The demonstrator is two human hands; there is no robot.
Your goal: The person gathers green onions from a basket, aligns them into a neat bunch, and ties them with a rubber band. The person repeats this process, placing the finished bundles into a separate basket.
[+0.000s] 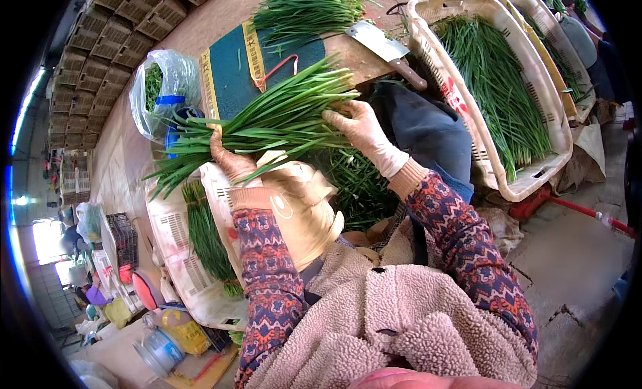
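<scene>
A loose bunch of garlic chives (281, 113) lies across my two hands, pale cut ends to the right and leaf tips drooping to the left. My left hand (233, 160) grips it by the leafy part from below, thumb up. At the stem ends, my right hand (363, 133), in a thin pale glove, pinches some stems between thumb and fingers. Beyond the bunch, a blue-green mat (225, 78) with yellow printed strips carries a red tie (281, 68). A larger pile of chives (311, 12) lies past it. Cut greens (361, 188) fill the space below my hands.
A cleaver (383, 45) rests on the board's right edge, its wooden handle overhanging. White plastic crates of chives stand at right (564, 133) and left (175, 268). A plastic bag of greens (188, 73) sits at the mat's left. Stacked crates (100, 63) line the far left.
</scene>
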